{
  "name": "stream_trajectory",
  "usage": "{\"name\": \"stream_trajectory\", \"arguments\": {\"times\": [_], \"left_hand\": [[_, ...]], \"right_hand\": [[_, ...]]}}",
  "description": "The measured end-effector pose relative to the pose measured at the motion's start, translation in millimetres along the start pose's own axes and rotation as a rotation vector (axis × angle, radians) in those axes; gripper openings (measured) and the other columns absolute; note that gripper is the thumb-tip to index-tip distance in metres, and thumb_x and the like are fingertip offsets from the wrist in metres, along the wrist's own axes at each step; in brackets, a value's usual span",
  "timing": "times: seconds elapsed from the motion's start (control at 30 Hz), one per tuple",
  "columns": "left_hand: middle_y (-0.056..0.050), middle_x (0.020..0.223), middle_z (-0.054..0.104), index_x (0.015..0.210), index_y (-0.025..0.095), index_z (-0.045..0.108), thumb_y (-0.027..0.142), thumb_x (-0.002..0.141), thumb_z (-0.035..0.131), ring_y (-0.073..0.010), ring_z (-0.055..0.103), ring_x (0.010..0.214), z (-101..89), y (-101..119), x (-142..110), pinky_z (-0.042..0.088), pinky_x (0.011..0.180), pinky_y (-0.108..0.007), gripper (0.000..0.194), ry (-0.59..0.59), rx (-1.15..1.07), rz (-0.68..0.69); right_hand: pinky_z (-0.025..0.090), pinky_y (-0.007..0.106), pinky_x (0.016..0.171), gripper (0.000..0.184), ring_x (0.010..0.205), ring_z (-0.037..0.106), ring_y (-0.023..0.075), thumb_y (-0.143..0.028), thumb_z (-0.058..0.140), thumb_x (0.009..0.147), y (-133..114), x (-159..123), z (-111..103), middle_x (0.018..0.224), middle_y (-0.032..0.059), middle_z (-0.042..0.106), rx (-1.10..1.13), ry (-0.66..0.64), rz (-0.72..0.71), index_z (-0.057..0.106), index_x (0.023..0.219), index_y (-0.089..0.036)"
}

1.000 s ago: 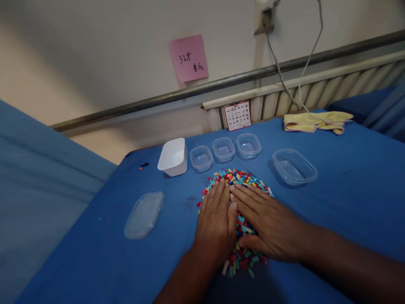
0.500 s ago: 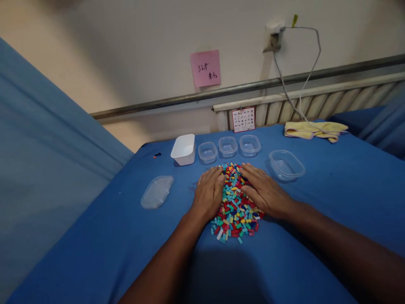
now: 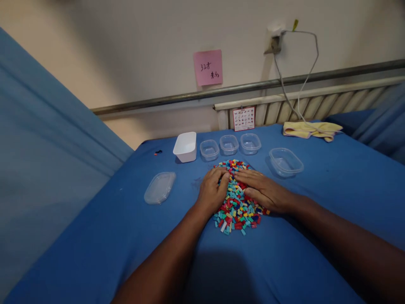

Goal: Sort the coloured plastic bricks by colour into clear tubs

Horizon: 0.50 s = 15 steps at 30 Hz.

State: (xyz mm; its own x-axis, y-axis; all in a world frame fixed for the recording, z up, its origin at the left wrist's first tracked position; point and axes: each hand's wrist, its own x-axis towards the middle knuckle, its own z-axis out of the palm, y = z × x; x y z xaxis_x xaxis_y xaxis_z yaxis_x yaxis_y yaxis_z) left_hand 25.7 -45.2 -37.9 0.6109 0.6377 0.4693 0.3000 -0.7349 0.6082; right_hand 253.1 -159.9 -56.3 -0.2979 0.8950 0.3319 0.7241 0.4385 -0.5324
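Note:
A heap of small multicoloured pieces [image 3: 236,215], red, light blue, green, yellow and white, lies spread on the blue-covered table [image 3: 152,236]. Their exact kind is too small to tell. My left hand [image 3: 213,190] rests against the left side of the heap, fingers stretched forward and thumb pointing inward. From the right, my right hand [image 3: 264,190] lies over the heap with its fingers extended toward the left hand. A narrow strip of pieces shows between the two hands, and more show beyond the fingertips. Some pieces are hidden under the palms.
Behind the heap stand a white tub [image 3: 186,147] and several clear plastic containers [image 3: 229,145]. Another clear container [image 3: 285,162] is to the right. Clear lids [image 3: 160,188] lie at left. A yellow cloth [image 3: 311,130] is near the radiator [image 3: 275,112], under a hanging cable [image 3: 311,69].
Both hands have moved closer together over the heap, and their fingertips have drawn back a little. Pieces now show beyond the fingers. The view has shifted slightly.

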Motion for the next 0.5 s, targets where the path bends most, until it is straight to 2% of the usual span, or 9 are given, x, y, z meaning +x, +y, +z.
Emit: {"name": "stream_trajectory", "arguments": {"times": [0.03,0.1,0.17,0.23,0.3,0.4,0.5], "left_hand": [[-0.012,0.133,0.079,0.124,0.021,0.076,0.04,0.116,0.047,-0.0251,0.072,0.13,-0.7,1,-1,0.056,0.118,-0.048,0.036,-0.007,-0.004,0.015],[-0.013,0.149,0.074,0.14,0.021,0.072,0.044,0.117,0.045,-0.0271,0.066,0.144,-2.9,4,-4,0.049,0.128,-0.053,0.042,-0.098,0.03,0.049],[-0.013,0.163,0.065,0.154,0.023,0.065,0.052,0.115,0.051,-0.0305,0.056,0.156,-5.6,8,-7,0.039,0.135,-0.06,0.051,-0.24,0.11,0.079],[-0.013,0.17,0.058,0.161,0.025,0.06,0.057,0.11,0.06,-0.0331,0.051,0.161,-7.7,11,-9,0.033,0.138,-0.063,0.061,-0.333,0.171,0.102],[-0.013,0.167,0.061,0.158,0.024,0.063,0.053,0.109,0.063,-0.0318,0.054,0.158,-7.7,10,-8,0.036,0.137,-0.06,0.057,-0.317,0.15,0.112],[-0.012,0.147,0.076,0.139,0.021,0.075,0.038,0.112,0.057,-0.0272,0.068,0.143,-4.1,4,-4,0.048,0.129,-0.052,0.037,-0.193,0.018,0.092],[-0.011,0.134,0.081,0.129,0.021,0.078,0.034,0.111,0.057,-0.0259,0.074,0.133,0.2,-3,-1,0.055,0.122,-0.049,0.031,-0.115,-0.075,0.043]], "right_hand": [[0.029,0.065,0.139,0.06,0.169,0.037,0.0323,-0.051,0.042,0.12,-1,-4,-2,0.178,0.0133,0.048,-0.002,0.006,-0.001,0.05,0.173,-0.024],[0.031,0.066,0.138,0.065,0.169,0.037,0.0347,-0.054,0.049,0.117,-2,-12,-3,0.181,0.0142,0.043,-0.02,0.001,-0.005,0.044,0.176,-0.026],[0.031,0.067,0.137,0.081,0.17,0.035,0.0379,-0.062,0.059,0.112,-3,-16,-3,0.183,0.0163,0.038,-0.052,-0.021,-0.019,0.035,0.18,-0.025],[0.032,0.068,0.136,0.095,0.17,0.034,0.0403,-0.068,0.067,0.106,-4,-17,-1,0.184,0.0186,0.035,-0.086,-0.032,-0.033,0.031,0.181,-0.023],[0.035,0.068,0.135,0.092,0.168,0.038,0.0408,-0.066,0.067,0.106,-6,-13,2,0.181,0.0208,0.039,-0.107,-0.007,-0.038,0.035,0.179,-0.021],[0.044,0.066,0.131,0.067,0.159,0.054,0.0378,-0.052,0.062,0.112,-6,-6,4,0.168,0.0202,0.059,-0.086,0.073,-0.04,0.053,0.17,-0.02],[0.053,0.061,0.124,0.05,0.146,0.066,0.0336,-0.039,0.056,0.114,-4,-2,4,0.156,0.0159,0.071,-0.027,0.132,-0.007,0.063,0.161,-0.024]]}}
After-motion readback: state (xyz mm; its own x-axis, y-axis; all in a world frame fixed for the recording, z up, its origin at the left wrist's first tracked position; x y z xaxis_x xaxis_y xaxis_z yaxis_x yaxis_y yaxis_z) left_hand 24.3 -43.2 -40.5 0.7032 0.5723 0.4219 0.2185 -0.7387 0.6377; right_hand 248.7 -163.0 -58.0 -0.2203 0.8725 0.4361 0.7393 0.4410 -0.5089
